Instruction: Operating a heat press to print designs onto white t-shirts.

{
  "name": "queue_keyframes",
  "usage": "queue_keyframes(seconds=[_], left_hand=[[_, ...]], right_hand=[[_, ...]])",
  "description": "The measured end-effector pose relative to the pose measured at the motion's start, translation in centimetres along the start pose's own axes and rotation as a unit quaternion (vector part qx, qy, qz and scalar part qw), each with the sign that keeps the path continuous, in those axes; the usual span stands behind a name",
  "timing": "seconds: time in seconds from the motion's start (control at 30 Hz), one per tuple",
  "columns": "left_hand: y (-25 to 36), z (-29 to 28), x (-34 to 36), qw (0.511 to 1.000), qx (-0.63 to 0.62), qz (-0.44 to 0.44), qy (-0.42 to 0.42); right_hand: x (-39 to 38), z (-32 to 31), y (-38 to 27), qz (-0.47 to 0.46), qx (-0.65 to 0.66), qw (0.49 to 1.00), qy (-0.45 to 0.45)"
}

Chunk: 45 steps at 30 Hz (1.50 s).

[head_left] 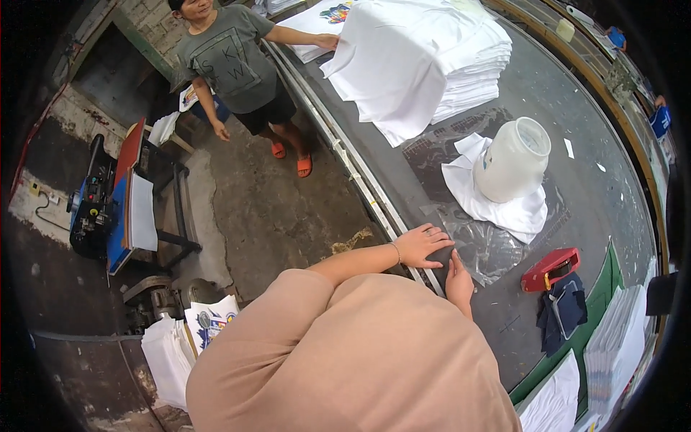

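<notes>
My left hand point(423, 246) lies palm down on the near edge of the dark table point(504, 324), fingers stretched out and apart, a thin bracelet at its wrist. Close beside it, my right hand point(458, 282) rests on the table with its fingers extended; part of that forearm is hidden behind my tan top. Neither hand holds anything. A clear plastic sheet point(497, 252) lies just past my fingertips. Beyond the plastic, a white translucent jar point(509, 165) stands on a crumpled white cloth point(461, 180).
A red tape dispenser point(551, 270) and dark blue fabric point(566, 313) lie to the right. White garments form a tall stack point(475, 79) at the far end, where another person point(237, 65) reaches toward it. Folded white stacks point(612, 345) stand at lower right; a metal rail point(353, 169) edges the table.
</notes>
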<state>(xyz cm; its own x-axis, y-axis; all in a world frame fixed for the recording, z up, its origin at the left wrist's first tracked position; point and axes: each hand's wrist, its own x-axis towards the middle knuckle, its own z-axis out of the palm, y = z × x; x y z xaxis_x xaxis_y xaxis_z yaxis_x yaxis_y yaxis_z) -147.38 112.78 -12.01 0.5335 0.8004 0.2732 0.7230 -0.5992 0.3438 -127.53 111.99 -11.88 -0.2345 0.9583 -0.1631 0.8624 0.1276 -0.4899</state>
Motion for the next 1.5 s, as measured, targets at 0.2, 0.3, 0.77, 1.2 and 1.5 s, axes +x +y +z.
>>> queue_keyframes(seconds=[0.2, 0.3, 0.77, 1.2, 1.5], left_hand=[[-0.1, 0.0, -0.1, 1.0, 0.007, 0.018, 0.002], [-0.2, 0.2, -0.2, 0.999, 0.013, 0.03, 0.01], [-1.3, 0.8, -0.4, 0.999, -0.032, 0.021, 0.021], [-1.1, 1.1, 0.1, 0.999, 0.016, 0.037, -0.009], [0.0, 1.3, 0.5, 0.997, 0.061, 0.05, -0.013]], right_hand=[[-0.4, 0.4, -0.2, 0.009, 0.005, 1.0, 0.029], [-0.5, 0.5, 0.1, 0.004, 0.044, 0.998, 0.051], [-0.5, -4.6, 3.9, -0.003, -0.038, 0.991, 0.13], [-8.9, -4.0, 7.1, -0.022, -0.181, 0.972, 0.149], [-22.8, -3.7, 9.1, 0.093, -0.164, 0.948, 0.258]])
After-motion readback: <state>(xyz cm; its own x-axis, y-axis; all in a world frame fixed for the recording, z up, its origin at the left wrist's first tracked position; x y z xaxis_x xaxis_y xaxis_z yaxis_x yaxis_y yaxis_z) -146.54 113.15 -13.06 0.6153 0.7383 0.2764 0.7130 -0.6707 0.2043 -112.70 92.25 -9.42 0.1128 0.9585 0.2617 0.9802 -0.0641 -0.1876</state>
